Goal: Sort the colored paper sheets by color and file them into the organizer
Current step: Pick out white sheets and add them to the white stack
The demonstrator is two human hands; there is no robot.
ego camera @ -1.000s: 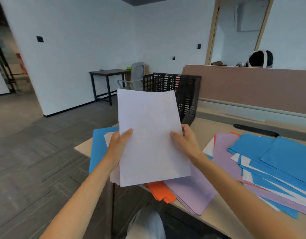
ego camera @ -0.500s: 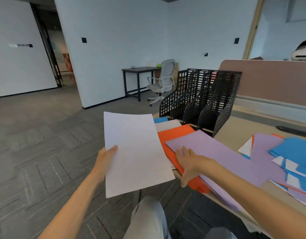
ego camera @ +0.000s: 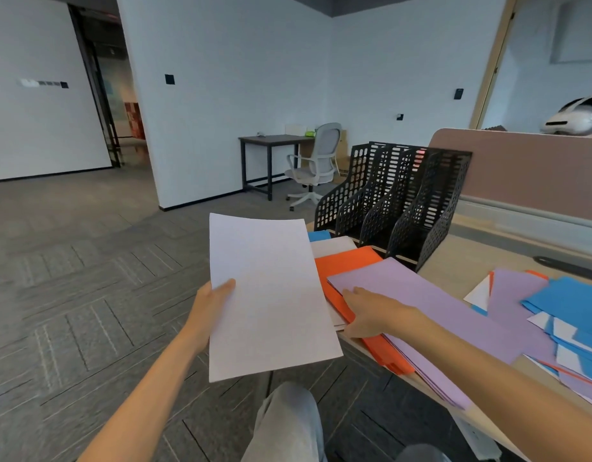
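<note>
White paper up in the middle of the frame: the left hand [ego camera: 206,316] is grasping a sheaf of white sheets [ego camera: 268,295] by its left edge, thumb pressed on the front face, fingers hidden behind. The sheaf hangs out over the carpeted floor, just left of the worktop [ego camera: 454,273], tilted a little, its lower corner above a grey-trousered knee [ego camera: 288,425].

Now the right hand [ego camera: 374,315], centre right. It rests on the near left corner of a lilac stack [ego camera: 428,301], fingers [ego camera: 353,292] laid out fairly straight across the top sheet, not clenched. Whether the thumb is hooked under the edge, I cannot tell.

That lilac stack lies across an orange stack [ego camera: 348,265], which juts out to the left and over the front edge of the worktop. Behind the orange, a white pile [ego camera: 331,245] and a corner of a blue sheet [ego camera: 319,235] peek out.

Just beyond them, the black perforated organizer [ego camera: 394,208] stands upright with several slots; something reddish shows through the holes near its top.

Far right of the frame: a loose heap of blue sheets [ego camera: 571,301], mixed with white, lilac and orange.

Behind the worktop runs a dusky pink partition [ego camera: 521,168]. Centre background, an office chair [ego camera: 316,165] sits beside a small dark table [ego camera: 271,141] against the wall.
</note>
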